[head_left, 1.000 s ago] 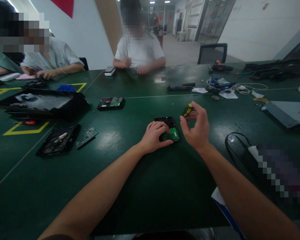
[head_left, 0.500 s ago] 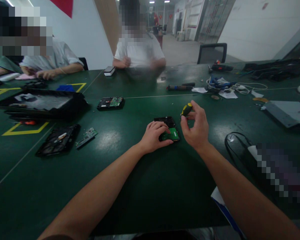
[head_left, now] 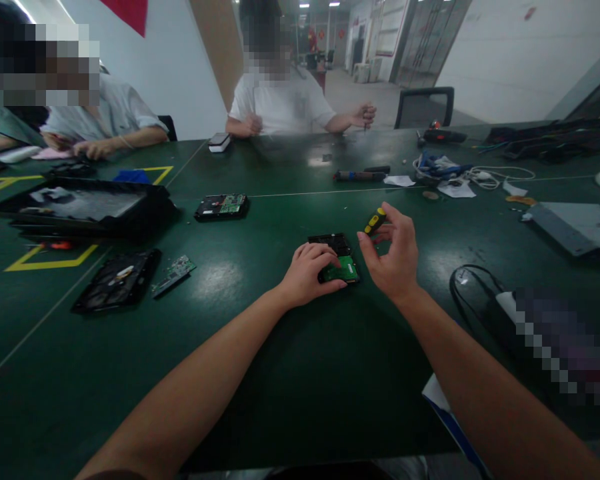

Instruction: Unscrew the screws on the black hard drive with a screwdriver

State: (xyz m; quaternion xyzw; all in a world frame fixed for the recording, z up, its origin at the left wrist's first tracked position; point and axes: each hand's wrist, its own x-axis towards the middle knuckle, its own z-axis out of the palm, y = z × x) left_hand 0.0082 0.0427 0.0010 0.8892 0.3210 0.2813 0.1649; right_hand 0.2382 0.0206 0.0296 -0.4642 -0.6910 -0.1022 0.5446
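Observation:
My left hand [head_left: 307, 273] lies over a hard drive [head_left: 349, 268] with a green circuit board, its fingers across the top and the thumb along the near edge. This grip holds the drive against the table. Just right of it, my right hand [head_left: 395, 257] pinches a small yellow and black screwdriver [head_left: 375, 221] between thumb and fingers. The handle is tilted and its tip is too hard to make out. Left of my hands are another hard drive [head_left: 222, 207], a loose circuit board [head_left: 174, 275] and a black casing [head_left: 117, 281].
Black trays [head_left: 145, 208] are stacked at the left. On the right are a grey metal case [head_left: 575, 227] and a looped black cable [head_left: 455, 293]. Farther back lie a dark cylindrical tool [head_left: 360, 176] and tangled cables [head_left: 443, 165]. Other people sit across the green table [head_left: 260, 373].
The screwdriver handle has turned slightly in my right hand, and the thumb has shifted a little left. My left hand stays put. A person opposite has extended an arm to the right.

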